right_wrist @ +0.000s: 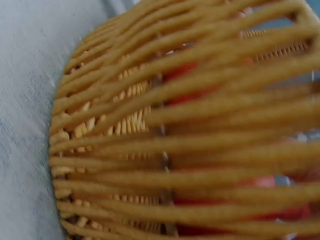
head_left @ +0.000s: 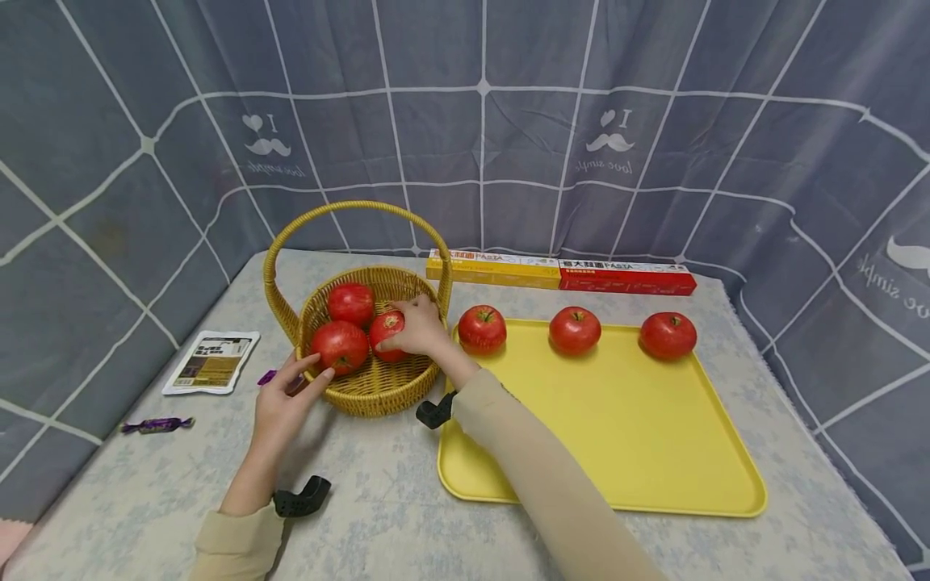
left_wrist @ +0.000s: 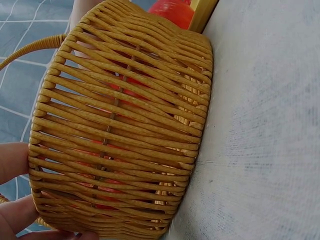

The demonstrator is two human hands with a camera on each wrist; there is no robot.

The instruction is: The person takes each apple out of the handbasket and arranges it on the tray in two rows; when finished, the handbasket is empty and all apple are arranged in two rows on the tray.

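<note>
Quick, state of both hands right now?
Left hand: closed on the near-left rim of the basket, fingers over its edge.
Right hand: holding the rightmost apple inside the basket.

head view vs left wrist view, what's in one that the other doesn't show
Only head: packet, candies, pasta boxes.
Only left wrist: apples glimpsed through gaps in the side of the basket.
Both: the basket, its handle, left hand, at least part of the tray, table, curtain.
</note>
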